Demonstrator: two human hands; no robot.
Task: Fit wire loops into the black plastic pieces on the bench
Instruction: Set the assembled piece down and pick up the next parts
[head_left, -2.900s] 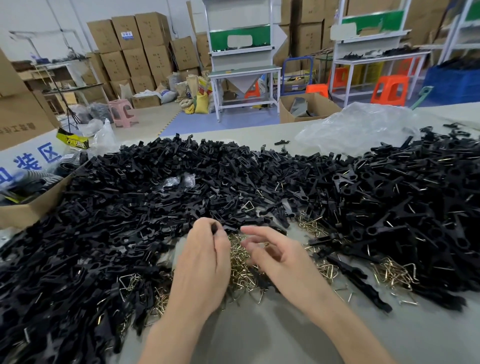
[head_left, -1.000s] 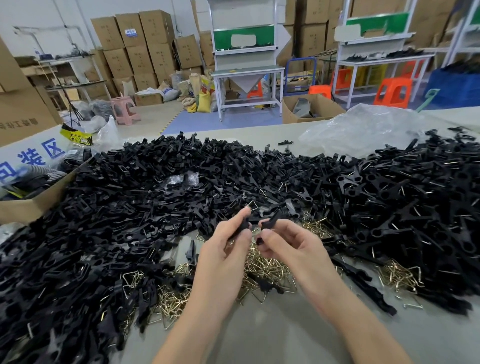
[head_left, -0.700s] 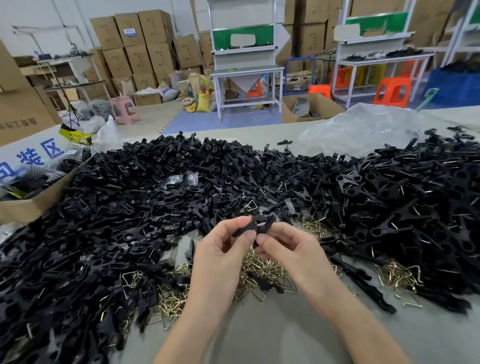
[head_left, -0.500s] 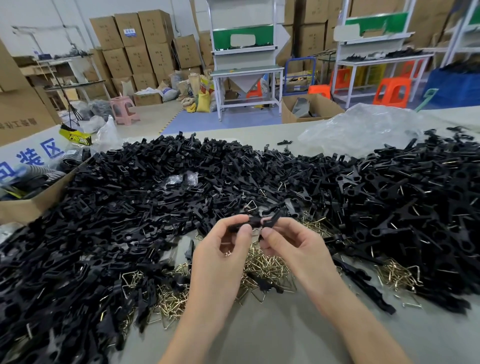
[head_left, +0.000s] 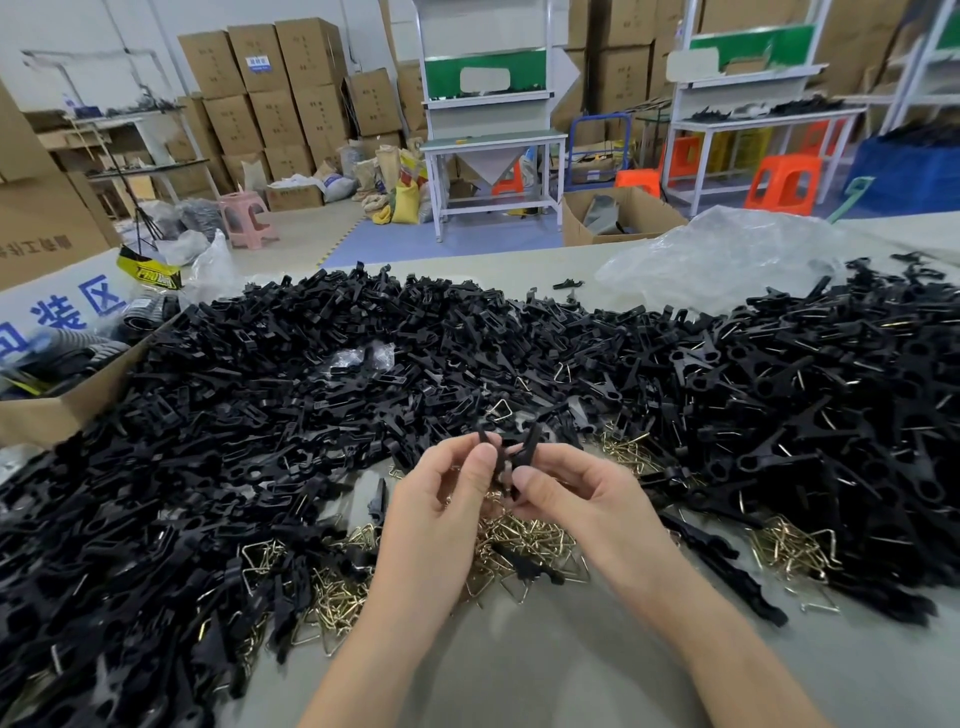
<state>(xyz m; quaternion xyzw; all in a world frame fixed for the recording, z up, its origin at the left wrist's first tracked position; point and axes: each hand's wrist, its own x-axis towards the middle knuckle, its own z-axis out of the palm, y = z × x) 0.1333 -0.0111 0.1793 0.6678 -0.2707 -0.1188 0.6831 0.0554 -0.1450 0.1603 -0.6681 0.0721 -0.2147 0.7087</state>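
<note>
Pinched from both sides and held up over the table (head_left: 545, 675), just above the tangled brass-coloured wire loops (head_left: 524, 540): one black plastic piece (head_left: 511, 454). Left hand (head_left: 441, 514) grip clamped on one end, right hand (head_left: 582, 499) grip clamped on the other.

Could spring out of the fingertips and vanish among the heap of black pieces (head_left: 260, 415) if squeezed unevenly. Could take a loop crooked, or on one leg only, if pushed in off line. Could drag several snagged loops up together when reaching down for the next one. No telling about a loop already seated; hidden behind the fingers.

Looks matt black and slim, forked into two prongs pointing up and away.

Further out, a crumpled clear plastic bag (head_left: 727, 249) near the far edge and a cardboard box (head_left: 67, 400) to the left.
</note>
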